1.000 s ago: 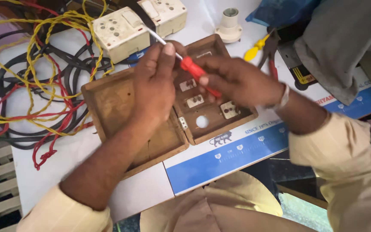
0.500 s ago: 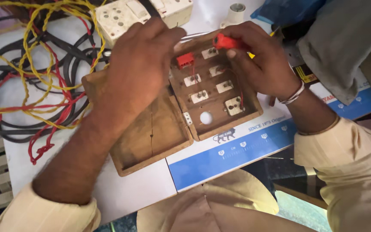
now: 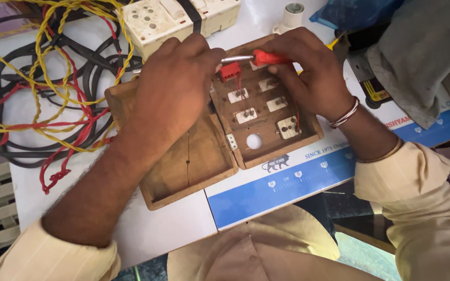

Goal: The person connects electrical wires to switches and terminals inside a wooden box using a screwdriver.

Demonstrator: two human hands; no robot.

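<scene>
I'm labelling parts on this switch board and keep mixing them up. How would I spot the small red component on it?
Start at the open wooden box on the white table; its right-hand half is a panel of pale switch backs. At that panel's top left, just under the metal shaft of the red-handled screwdriver, sits the red block. It is the only red fitting there.

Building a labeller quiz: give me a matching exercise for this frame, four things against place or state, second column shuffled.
Things:
1. screwdriver
2. wooden switch box
3. tangled wires
4. white sockets

Place or state:
a. heaped on the table, on the person's left
b. opened flat under both hands
c. red handle gripped in the right hand, shaft meeting the left hand
d. at the far edge, beyond the left hand

Pairs: 1-c, 2-b, 3-a, 4-d
</scene>
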